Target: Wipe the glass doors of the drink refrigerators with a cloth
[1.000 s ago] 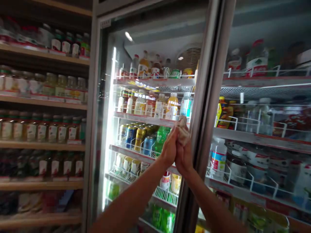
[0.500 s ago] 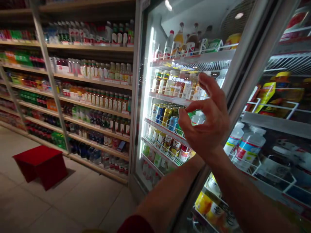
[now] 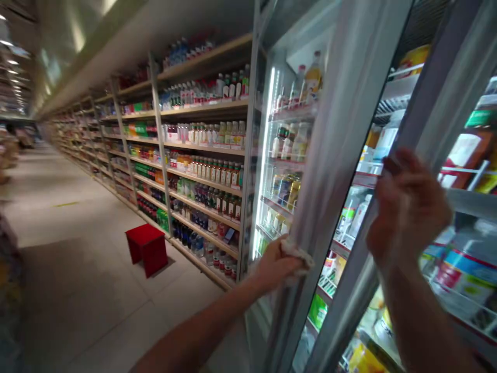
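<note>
My left hand (image 3: 277,267) is closed around a crumpled whitish cloth (image 3: 295,253). It holds the cloth against the grey frame of a glass cooler door (image 3: 322,207). My right hand (image 3: 407,207) is raised in front of the neighbouring metal door frame (image 3: 361,305). Its fingers look bent towards the thumb but are smeared by motion, so I cannot tell whether it grips anything. Lit shelves of bottles and cans show through the glass and in the gap between the two frames.
A red stool (image 3: 146,247) stands on the tiled floor (image 3: 97,305) to the left. Long wooden shelves (image 3: 205,173) full of drink bottles run back along the wall. Large bottles (image 3: 462,269) stand inside the cooler at the right. A phone-like device (image 3: 229,235) rests on a lower shelf.
The view has swung left, showing the aisle. The grey door frame now stands farther left across the cooler. My left hand has come into sight with the cloth; my right hand's finger ring has changed shape.
</note>
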Tool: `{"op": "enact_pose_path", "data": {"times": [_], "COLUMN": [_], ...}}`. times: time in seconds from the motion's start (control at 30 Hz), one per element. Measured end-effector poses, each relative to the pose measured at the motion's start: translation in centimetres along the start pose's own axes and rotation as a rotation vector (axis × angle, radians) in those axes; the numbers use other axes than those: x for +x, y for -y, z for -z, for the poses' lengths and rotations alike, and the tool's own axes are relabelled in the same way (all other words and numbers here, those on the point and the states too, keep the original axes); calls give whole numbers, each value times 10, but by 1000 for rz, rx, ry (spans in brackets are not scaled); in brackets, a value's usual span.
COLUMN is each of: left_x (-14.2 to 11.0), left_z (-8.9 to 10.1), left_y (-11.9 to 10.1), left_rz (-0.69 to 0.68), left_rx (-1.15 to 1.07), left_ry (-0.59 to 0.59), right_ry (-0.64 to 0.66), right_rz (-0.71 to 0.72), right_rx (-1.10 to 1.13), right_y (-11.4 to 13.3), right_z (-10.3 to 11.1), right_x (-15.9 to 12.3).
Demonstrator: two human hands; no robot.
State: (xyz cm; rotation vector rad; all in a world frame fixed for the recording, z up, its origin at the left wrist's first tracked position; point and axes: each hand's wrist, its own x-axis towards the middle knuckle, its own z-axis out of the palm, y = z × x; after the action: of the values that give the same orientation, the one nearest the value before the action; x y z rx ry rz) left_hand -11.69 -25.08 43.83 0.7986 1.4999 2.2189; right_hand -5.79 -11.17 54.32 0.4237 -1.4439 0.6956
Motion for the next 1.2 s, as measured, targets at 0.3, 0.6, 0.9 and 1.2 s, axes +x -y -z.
{"op": "enact_pose_path", "data": {"times": [0.3,0.6,0.9,1.2], "left_x": [-89,-88,-84,-31], "left_z": [119,211,221,229], "left_y": [-58,-102,-149,-150], "left_rz": [-297,-710,-1089,-945], "left_rx": [-27,21,148,879], "left_ry": [-636,-955,-1440,-1407], "right_ry": [24,-27,-57,179], "right_rz": [66,173,261,333], "right_rx": [617,860,1252,1485], "right_y": [78,120,133,102], "right_z": [-164,-304,-384,-446], "right_x": [-71,-86,-95,-123]}}
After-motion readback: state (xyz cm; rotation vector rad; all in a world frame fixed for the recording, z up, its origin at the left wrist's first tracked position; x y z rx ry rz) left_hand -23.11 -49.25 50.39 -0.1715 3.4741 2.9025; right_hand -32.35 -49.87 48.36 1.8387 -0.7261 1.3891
